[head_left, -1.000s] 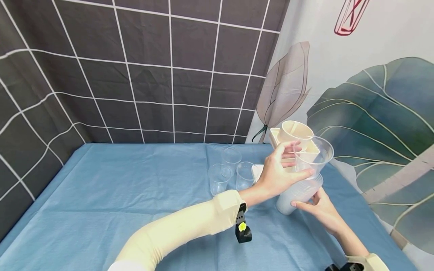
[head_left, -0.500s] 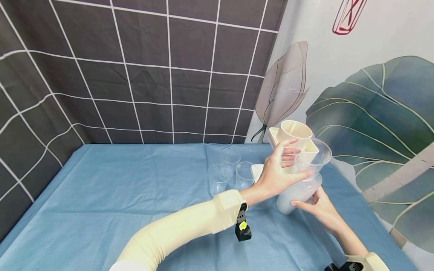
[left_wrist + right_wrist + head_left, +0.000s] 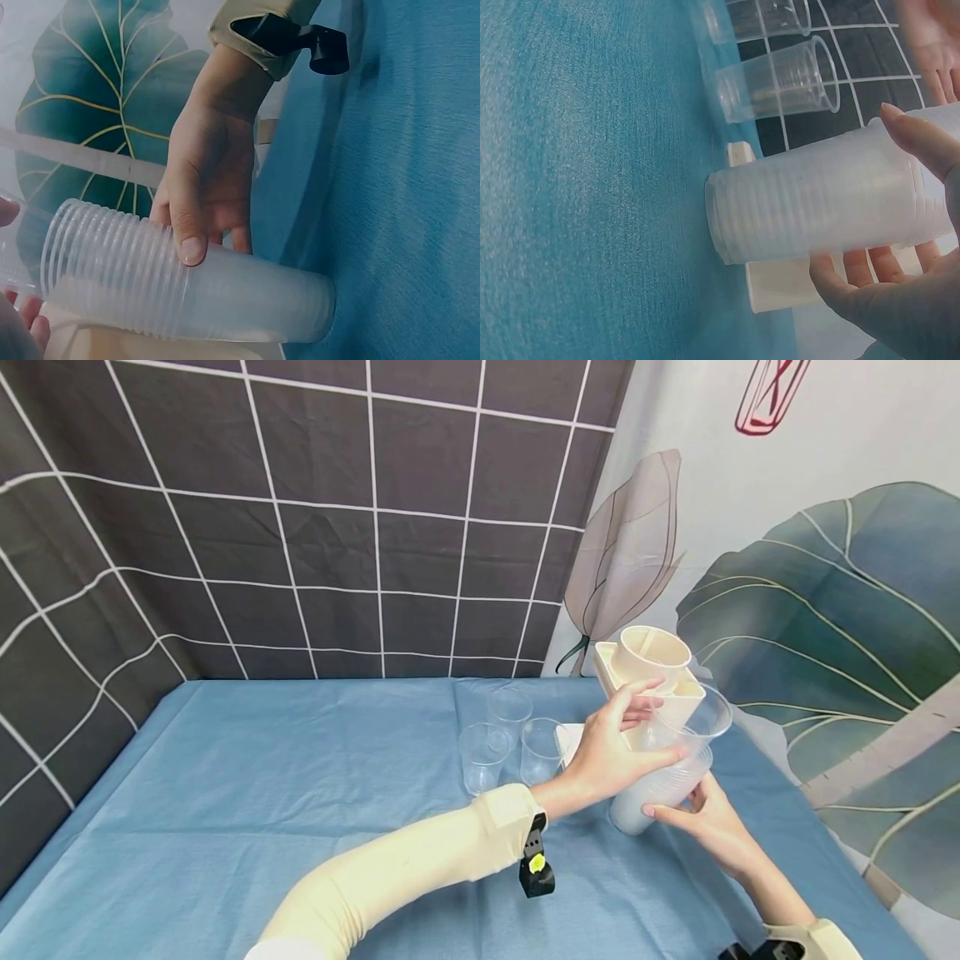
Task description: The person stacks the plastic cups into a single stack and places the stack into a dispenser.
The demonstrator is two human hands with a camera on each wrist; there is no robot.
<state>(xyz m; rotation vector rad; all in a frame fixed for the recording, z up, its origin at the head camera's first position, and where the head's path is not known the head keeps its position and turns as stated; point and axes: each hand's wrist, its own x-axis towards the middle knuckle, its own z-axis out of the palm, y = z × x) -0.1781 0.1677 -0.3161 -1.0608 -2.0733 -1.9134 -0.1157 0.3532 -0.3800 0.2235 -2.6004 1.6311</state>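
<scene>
A tall stack of nested clear plastic cups [image 3: 658, 792] stands on the blue cloth, tilted to the right in the head view. My right hand [image 3: 716, 827] grips its side, thumb in front; the right wrist view shows the fingers [image 3: 870, 266] curled round the stack [image 3: 810, 202]. At the top, my left hand [image 3: 611, 739] holds a single clear cup [image 3: 708, 714] between thumb and fingers, its base at or inside the stack's mouth. In the left wrist view the stack's ribbed rims [image 3: 112, 262] show, with that cup at the left edge.
Three clear cups [image 3: 483, 756] stand upright left of my left hand. Behind the stack is a cream holder [image 3: 686, 693] with a round cup-like top [image 3: 655, 647]; a white flat piece [image 3: 570, 739] lies beside it. Grid-patterned curtain [image 3: 322, 552] rises behind the table.
The single cup in my left hand has moved down a little toward the stack's mouth. My right hand and the stack stay in place.
</scene>
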